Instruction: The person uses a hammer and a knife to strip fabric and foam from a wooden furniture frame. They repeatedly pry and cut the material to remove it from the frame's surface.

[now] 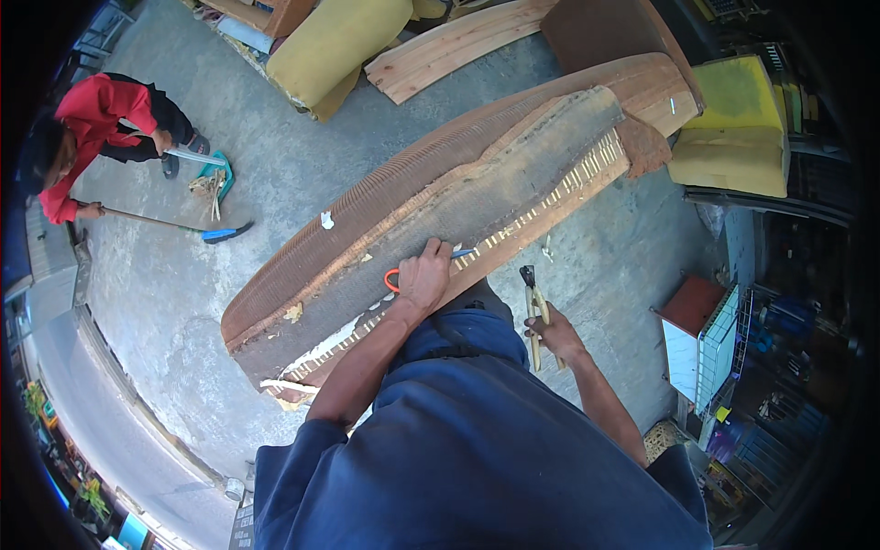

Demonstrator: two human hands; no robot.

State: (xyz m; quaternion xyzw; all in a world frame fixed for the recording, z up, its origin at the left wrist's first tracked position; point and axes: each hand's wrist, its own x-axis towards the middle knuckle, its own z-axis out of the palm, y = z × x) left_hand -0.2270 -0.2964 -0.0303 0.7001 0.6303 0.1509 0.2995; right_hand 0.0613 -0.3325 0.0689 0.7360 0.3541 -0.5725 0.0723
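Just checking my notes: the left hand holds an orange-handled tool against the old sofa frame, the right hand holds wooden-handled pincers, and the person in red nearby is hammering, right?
Not quite. In the head view the person in red is sweeping with a broom and dustpan, not hammering. The left hand with the orange-handled tool on the sofa frame and the right hand with the pincers are as stated.

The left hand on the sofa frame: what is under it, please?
Under the left hand lies a tool with an orange handle and blue tip, pressed on the dark underside of the overturned sofa frame. The tool's middle is covered by the hand.
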